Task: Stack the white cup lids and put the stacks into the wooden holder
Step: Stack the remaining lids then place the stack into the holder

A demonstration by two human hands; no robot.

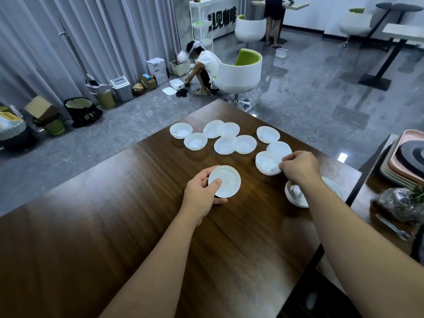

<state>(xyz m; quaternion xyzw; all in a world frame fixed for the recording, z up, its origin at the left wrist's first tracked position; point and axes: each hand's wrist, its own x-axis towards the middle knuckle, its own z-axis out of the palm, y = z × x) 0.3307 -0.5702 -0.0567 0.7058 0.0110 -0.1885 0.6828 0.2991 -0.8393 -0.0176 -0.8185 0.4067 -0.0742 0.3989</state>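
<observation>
1. Lids, white, scattered on the dark wooden bench (137, 226), most toward its far edge.
2. Left hand (204, 191) grips one lid (226, 181), thumb pressed on its top face, fingers curled under the rim; lid held flat near the bench middle.
3. Right hand (298, 168) pinches the rim of a lid stack (267, 163) near the right edge, fingers curled onto it.
4. Another lid (276, 148) just behind that stack, partly overlapped by it.
5. Single lid (268, 134) further back, toward the far right corner.
6. Pair of overlapping lids (235, 145) mid-far; second overlapping pair (221, 129) behind them, close to the far edge.
7. Two more lids at far left of the group: one (180, 130) at the far edge, one (195, 141) just in front, touching or nearly so.
8. More white lids (296, 193) at the right edge under the right forearm, mostly hidden; count unclear.
9. Fork (392, 227) and wrapped bundle (401, 203) on the side surface right of the bench.
10. Stacked trays (403, 157) further back on that side.
11. White-and-green chair (238, 72) beyond the far corner; a person (204, 67) crouches on the floor beside it.
</observation>
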